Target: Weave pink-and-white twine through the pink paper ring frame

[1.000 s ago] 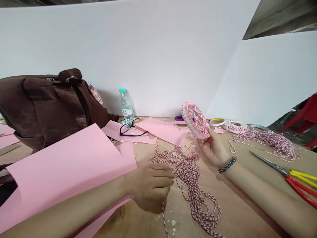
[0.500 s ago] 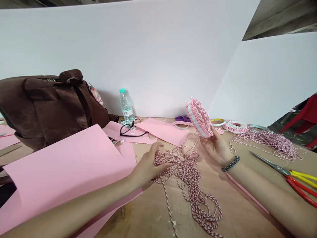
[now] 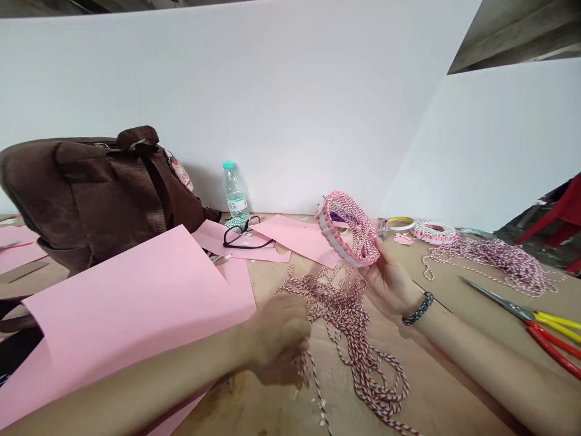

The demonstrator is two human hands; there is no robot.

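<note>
A pink and white ring point(image 3: 342, 239), laced with red-and-white cord, is raised above the table by my right hand point(image 3: 393, 278), whose fingers close on its lower right edge. My left hand point(image 3: 284, 333) is blurred, with its fingers curled at the left side of the cord pile point(image 3: 358, 327); strands hang just beneath it, and its grip on them is smeared by motion. The loose cord spreads from below the ring toward the table's front edge. To the left, large pink paper sheets point(image 3: 149, 309) lie partly under my left forearm.
A brown bag point(image 3: 104, 194), a water bottle point(image 3: 235, 197) and black glasses point(image 3: 247, 245) are at the back left. On the right are another laced ring point(image 3: 434, 232), a second cord pile point(image 3: 503, 260) and scissors point(image 3: 521, 313) with red and yellow handles.
My left hand has moved down from the top of the cord pile and its fingers have curled in. The ring in my right hand has shifted left and slightly down, and tilted more.
</note>
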